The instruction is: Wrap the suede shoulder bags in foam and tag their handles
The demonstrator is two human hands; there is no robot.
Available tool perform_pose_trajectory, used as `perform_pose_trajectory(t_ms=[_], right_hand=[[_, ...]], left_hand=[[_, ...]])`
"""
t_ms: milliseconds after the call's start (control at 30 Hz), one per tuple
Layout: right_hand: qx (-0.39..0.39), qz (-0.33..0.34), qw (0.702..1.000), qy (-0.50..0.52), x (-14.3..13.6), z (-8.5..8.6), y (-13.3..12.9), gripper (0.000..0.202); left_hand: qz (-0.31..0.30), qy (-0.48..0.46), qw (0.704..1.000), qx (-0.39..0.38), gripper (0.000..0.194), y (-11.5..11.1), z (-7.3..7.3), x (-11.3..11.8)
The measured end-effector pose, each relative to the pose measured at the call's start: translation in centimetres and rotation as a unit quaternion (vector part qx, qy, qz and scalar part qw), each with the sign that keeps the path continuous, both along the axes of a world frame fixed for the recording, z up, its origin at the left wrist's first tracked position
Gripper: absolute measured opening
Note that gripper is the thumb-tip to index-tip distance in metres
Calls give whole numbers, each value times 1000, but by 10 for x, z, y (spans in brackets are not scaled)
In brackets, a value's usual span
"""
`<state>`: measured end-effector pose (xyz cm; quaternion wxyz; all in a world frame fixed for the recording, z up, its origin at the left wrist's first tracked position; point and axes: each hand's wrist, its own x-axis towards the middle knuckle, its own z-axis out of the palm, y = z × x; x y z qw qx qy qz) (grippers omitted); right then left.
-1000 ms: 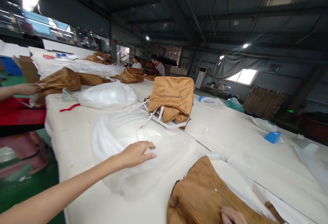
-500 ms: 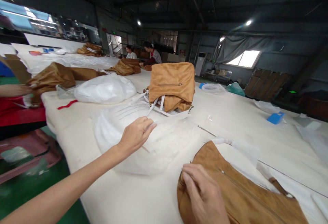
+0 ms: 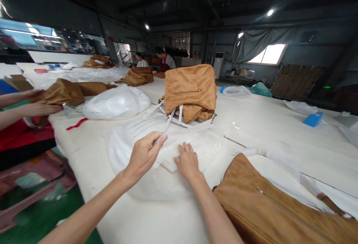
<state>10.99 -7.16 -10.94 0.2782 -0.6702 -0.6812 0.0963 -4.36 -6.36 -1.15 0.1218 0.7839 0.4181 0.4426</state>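
Observation:
My left hand (image 3: pixel 147 154) is closed, its thumb and fingers pinching the top of a thin translucent plastic bag (image 3: pixel 123 177) in a flat stack on the table. Beside it, my right hand (image 3: pixel 188 160) lies with fingers apart on the same plastic and grips nothing. To the right, a brown handbag (image 3: pixel 268 203) with a zipper rests flat, its strap wrapped in white material. Straight ahead stands a pile of tan handbags (image 3: pixel 190 84) with white-wrapped straps, just past the plastic.
A puffy white plastic bundle (image 3: pixel 117 101) and a red strip (image 3: pixel 77 123) lie at left. There a person's hands (image 3: pixel 41 106) handle another brown bag (image 3: pixel 65 91). A pink stool (image 3: pixel 36 184) stands by the table edge. Blue-and-clear packaging (image 3: pixel 313 119) lies right.
My right hand has left the brown handbag and moved left onto the plastic. My left hand keeps its pinch. The person at left now has both hands at their brown bag.

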Motion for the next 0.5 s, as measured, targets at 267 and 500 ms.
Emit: perform_pose_trajectory(t_ms=[267,500], right_hand=[[85,45,994,-54,8,5,-5,30],[332,35,941,48,10,2,-99,25]], left_hand=[[-10,-63,996,-56,35,-2,-8,-6],[-32,-6,997,-64,31,-19,-25,-6]])
